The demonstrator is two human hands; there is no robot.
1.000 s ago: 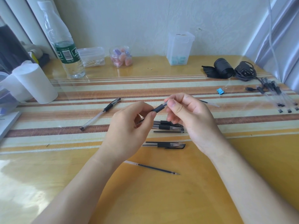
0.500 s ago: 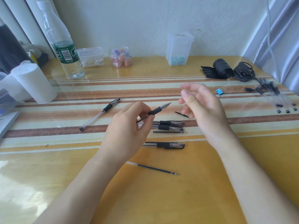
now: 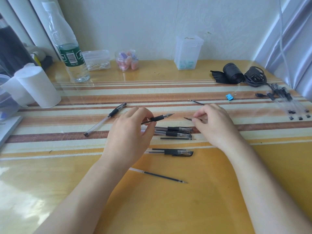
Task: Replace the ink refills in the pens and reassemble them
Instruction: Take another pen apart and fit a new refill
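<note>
Above the striped mat, my left hand (image 3: 130,132) pinches the clear black-gripped pen (image 3: 158,118), tip rightward; my right hand (image 3: 214,125) nips a small black cap (image 3: 188,118). I should align it coaxially, then press.

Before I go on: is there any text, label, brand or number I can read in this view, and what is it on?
No text reads clearly enough to quote.
Clear plastic water bottle: its green label carries a barcode and white characters, too blurred to read.
Capped clear pens with black grips on the striped mat: any barrel print is too small to tell.
Black charger with coiled cable: markings illegible.
</note>
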